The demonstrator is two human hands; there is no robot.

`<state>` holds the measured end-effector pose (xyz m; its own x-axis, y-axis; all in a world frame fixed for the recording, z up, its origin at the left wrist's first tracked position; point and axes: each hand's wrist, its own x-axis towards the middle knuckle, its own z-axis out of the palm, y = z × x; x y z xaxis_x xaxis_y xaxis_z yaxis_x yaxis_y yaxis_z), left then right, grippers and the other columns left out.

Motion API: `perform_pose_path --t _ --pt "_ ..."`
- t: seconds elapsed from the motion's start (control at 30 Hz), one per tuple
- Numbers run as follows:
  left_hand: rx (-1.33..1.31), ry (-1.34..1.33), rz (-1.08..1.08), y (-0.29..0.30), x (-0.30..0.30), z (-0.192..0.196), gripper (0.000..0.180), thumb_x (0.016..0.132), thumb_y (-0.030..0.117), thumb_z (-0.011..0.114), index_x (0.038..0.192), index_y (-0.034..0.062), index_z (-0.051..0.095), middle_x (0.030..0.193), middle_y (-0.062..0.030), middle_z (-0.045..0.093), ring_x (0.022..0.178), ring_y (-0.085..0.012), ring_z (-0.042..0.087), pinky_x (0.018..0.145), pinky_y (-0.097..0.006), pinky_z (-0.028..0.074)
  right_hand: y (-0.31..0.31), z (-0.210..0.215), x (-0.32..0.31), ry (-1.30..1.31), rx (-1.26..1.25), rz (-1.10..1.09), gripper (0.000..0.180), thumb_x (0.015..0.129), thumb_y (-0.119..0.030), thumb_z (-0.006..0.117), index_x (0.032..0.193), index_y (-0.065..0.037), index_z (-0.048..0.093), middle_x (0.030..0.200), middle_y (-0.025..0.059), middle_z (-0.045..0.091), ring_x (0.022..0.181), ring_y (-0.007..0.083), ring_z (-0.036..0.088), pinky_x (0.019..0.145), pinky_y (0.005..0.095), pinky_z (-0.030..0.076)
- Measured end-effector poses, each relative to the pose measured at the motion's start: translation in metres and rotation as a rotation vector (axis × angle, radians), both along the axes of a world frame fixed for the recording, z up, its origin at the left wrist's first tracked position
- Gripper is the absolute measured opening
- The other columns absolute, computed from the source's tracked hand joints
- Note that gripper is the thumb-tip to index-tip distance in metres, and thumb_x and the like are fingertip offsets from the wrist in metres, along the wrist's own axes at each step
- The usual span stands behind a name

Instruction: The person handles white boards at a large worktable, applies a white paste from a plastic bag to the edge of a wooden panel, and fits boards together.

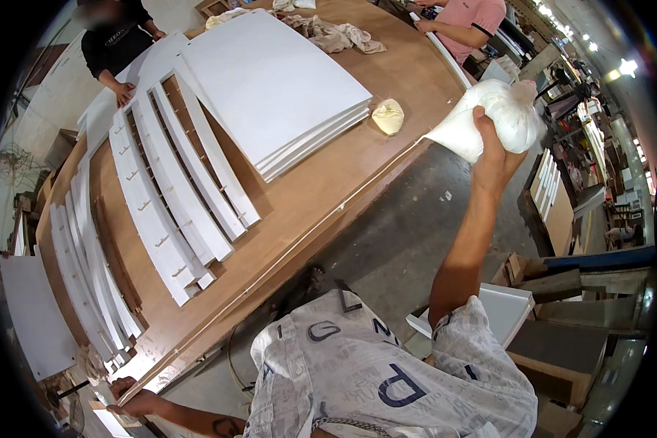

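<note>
My right hand (pixel 498 150) is closed around a bulging white plastic bag (pixel 469 120), its pointed tip directed down and left. That tip meets the far end of a long narrow strip (pixel 299 244) lying along the near edge of the table. A thin pale line runs along the strip. At the lower left, my left hand (pixel 133 400) is closed on the strip's near end. A crumpled cream-coloured lump (pixel 387 117) sits on the brown tabletop (pixel 409 84), left of the bag.
Stacked white panels (pixel 277 87) and slotted white pieces with small pegs (pixel 175 190) cover much of the table. More curved white strips (pixel 87 255) lie at left. Two people stand across the table, one in black (pixel 117 44), one in pink (pixel 467 25). Boxes (pixel 555 358) stand at right.
</note>
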<state>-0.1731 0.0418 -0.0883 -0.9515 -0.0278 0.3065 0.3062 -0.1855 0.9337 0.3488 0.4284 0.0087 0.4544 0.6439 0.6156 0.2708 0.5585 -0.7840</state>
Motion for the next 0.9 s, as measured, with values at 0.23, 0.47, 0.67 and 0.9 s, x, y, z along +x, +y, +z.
perform_pose_path --t 0.23,0.47,0.67,0.9 --pt "0.03 -0.005 0.039 -0.002 -0.002 -0.003 0.069 0.095 0.054 0.019 0.061 0.0027 0.05 0.056 -0.0059 0.04 0.053 -0.0174 0.042 0.047 -0.025 0.033 0.004 0.002 0.003 -0.01 0.025 -0.052 0.035 0.07 -0.008 0.074 0.098 0.008 0.061 0.093 0.0112 0.065 0.081 0.017 0.061 0.075 0.0305 0.049" --pt "-0.059 -0.005 -0.135 -0.029 -0.023 -0.015 0.068 0.096 0.051 0.013 0.061 0.0047 0.049 0.056 -0.007 0.048 0.058 -0.0207 0.047 0.071 -0.034 0.043 0.006 0.001 0.013 0.007 0.027 -0.056 0.03 0.071 -0.006 0.073 0.096 0.008 0.062 0.092 0.0108 0.065 0.081 0.0166 0.061 0.075 0.0302 0.048" --pt "-0.028 -0.02 -0.198 -0.039 -0.031 -0.019 0.067 0.095 0.053 0.014 0.064 0.005 0.05 0.062 -0.0077 0.051 0.063 -0.021 0.048 0.069 -0.034 0.043 0.005 0.001 0.015 0.036 0.013 -0.033 0.03 0.071 -0.004 0.072 0.096 0.007 0.062 0.092 0.01 0.065 0.082 0.0164 0.061 0.076 0.0299 0.048" --pt "0.048 -0.04 0.037 0.004 0.001 0.001 0.064 0.093 0.056 0.024 0.06 0.0053 0.045 0.06 -0.0052 0.041 0.056 -0.0176 0.043 0.051 -0.026 0.035 0.009 -0.007 0.019 0.044 -0.069 -0.058 0.032 0.071 -0.006 0.073 0.099 0.006 0.063 0.094 0.0098 0.065 0.085 0.0161 0.061 0.076 0.0287 0.048"
